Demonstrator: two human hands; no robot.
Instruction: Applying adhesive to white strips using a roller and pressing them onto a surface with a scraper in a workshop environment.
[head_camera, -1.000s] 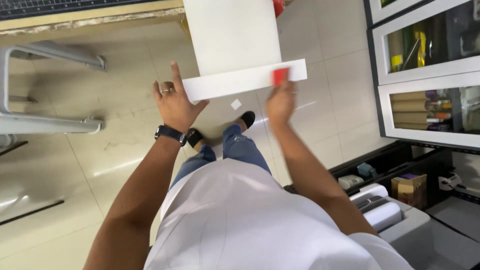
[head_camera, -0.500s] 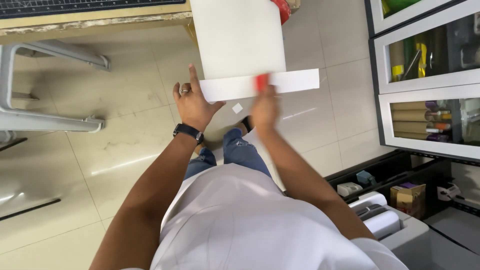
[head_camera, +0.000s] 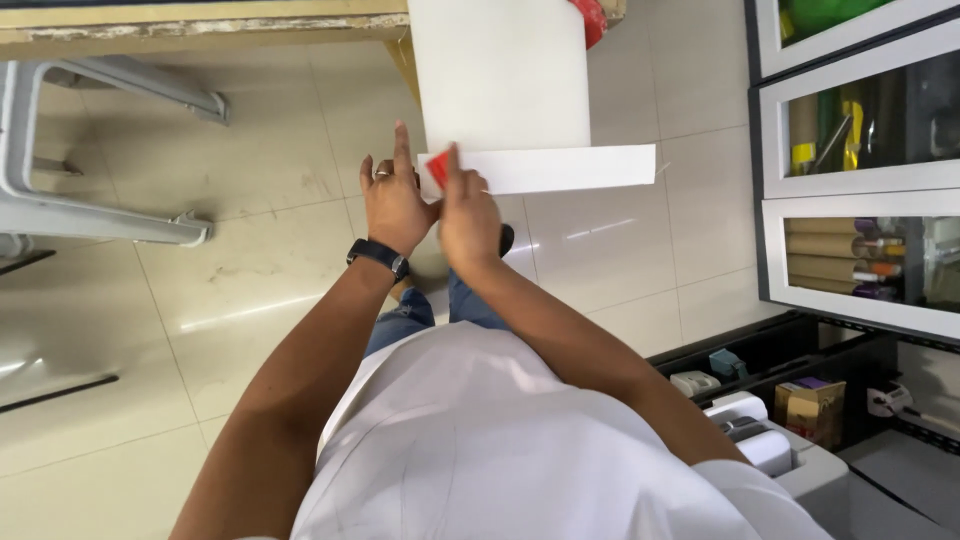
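A large white sheet (head_camera: 500, 75) hangs down from a wooden table edge (head_camera: 200, 25), and its lower end is folded up into a white strip (head_camera: 560, 168) that sticks out to the right. My left hand (head_camera: 393, 200) presses flat against the strip's left end, fingers pointing up, with a ring and a black wristwatch on that arm. My right hand (head_camera: 468, 215) holds a small red scraper-like tool (head_camera: 437, 168) against the strip's left end, right beside my left hand.
A grey metal frame (head_camera: 90, 215) stands on the tiled floor at the left. Glass-fronted cabinets (head_camera: 860, 160) with rolls of material line the right side. Below them are a shelf with small boxes (head_camera: 810, 405) and a white machine (head_camera: 760, 440).
My right hand slid the red tool leftward along the folded strip, from its right part to its left end. My left hand stayed pressed at the left end.
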